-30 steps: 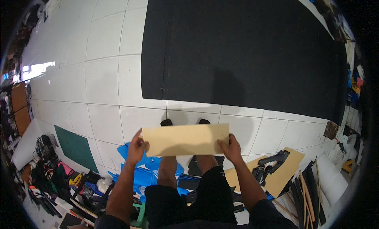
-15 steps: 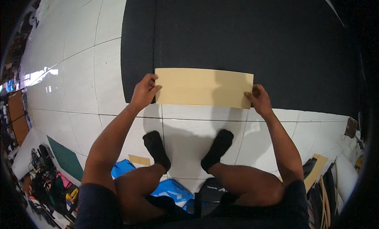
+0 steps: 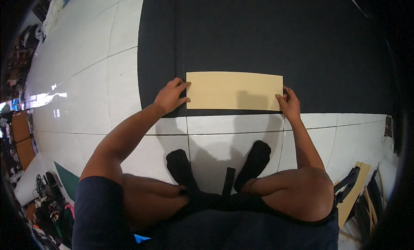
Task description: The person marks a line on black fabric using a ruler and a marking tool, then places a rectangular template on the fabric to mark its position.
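A cream rectangular piece of card [image 3: 233,89] lies lengthwise along the near edge of a large black sheet [image 3: 258,30], just inside that edge. At its left end is my left hand [image 3: 172,96], thumb and forefinger set apart on the card's short side. My right hand [image 3: 290,104] grips the opposite end, thumb on top and its other fingers at or under the edge, partly hidden. The card's left end sits slightly right of a dark lengthwise seam or fold [image 3: 175,39] in the sheet.
White floor tiles [image 3: 86,77] border the sheet to the left and nearest me. My socked feet [image 3: 181,166] stand close to the sheet's edge. Jumbled items [image 3: 47,202] lie at the lower left; cream and dark strips [image 3: 353,194] lean at the lower right.
The card has moved away from me and rightward, off the seam and inside the sheet's near edge. My left fingers have spread along its side. I am crouched lower, my shirt hiding the blue bags.
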A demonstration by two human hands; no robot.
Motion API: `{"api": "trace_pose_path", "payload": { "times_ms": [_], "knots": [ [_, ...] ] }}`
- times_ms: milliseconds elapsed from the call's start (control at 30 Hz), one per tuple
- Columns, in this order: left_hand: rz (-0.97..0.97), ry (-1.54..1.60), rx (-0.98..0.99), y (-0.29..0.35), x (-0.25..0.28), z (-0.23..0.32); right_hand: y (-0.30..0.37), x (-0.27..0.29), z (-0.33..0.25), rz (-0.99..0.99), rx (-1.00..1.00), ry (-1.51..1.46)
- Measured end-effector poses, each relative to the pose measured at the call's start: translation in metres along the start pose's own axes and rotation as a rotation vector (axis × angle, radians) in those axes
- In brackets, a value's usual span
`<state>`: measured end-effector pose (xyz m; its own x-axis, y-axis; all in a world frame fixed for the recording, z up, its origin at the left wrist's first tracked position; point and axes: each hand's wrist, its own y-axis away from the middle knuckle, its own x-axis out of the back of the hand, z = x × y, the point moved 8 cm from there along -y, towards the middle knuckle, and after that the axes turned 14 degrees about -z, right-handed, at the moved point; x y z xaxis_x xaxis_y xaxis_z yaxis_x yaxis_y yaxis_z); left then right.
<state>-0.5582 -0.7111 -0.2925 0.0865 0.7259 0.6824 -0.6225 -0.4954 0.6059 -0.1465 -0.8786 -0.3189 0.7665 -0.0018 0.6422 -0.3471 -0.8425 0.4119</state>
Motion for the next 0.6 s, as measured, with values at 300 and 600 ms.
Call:
{"api": "trace_pose_path", "payload": {
  "times_ms": [300, 600],
  "knots": [
    [0.133, -0.137, -0.130, 0.009, -0.015, -0.009, 0.003, -0.003, 0.003, 0.004, -0.046, 0.122],
    [0.142, -0.138, -0.211, 0.009, -0.015, -0.012, 0.001, -0.004, 0.000, -0.013, -0.088, 0.121]
  ]
}}
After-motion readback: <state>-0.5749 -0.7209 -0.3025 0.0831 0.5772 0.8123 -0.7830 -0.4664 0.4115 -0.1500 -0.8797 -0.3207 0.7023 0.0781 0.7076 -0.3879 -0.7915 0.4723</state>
